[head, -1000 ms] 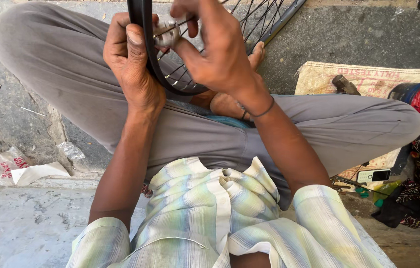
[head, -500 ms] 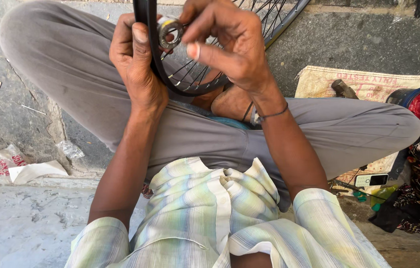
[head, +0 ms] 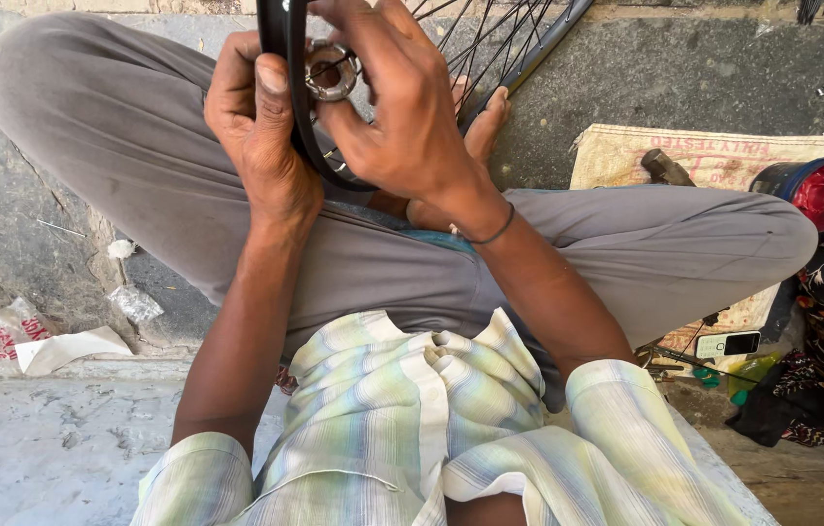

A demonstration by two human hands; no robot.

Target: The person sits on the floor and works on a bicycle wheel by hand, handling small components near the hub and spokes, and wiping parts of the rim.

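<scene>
Head view, looking down at a cross-legged lap: a black spoked bicycle wheel rim (head: 287,88) stands upright above the grey trousers. The left hand (head: 261,127) wraps closed around the rim. The right hand (head: 402,107) pinches a small round silver metal ring (head: 331,70) just beside the rim.

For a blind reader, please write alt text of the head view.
A seated person's left hand grips a black wheel rim while the right hand holds a round metal spoke tool against it, above crossed legs in grey trousers.
</scene>
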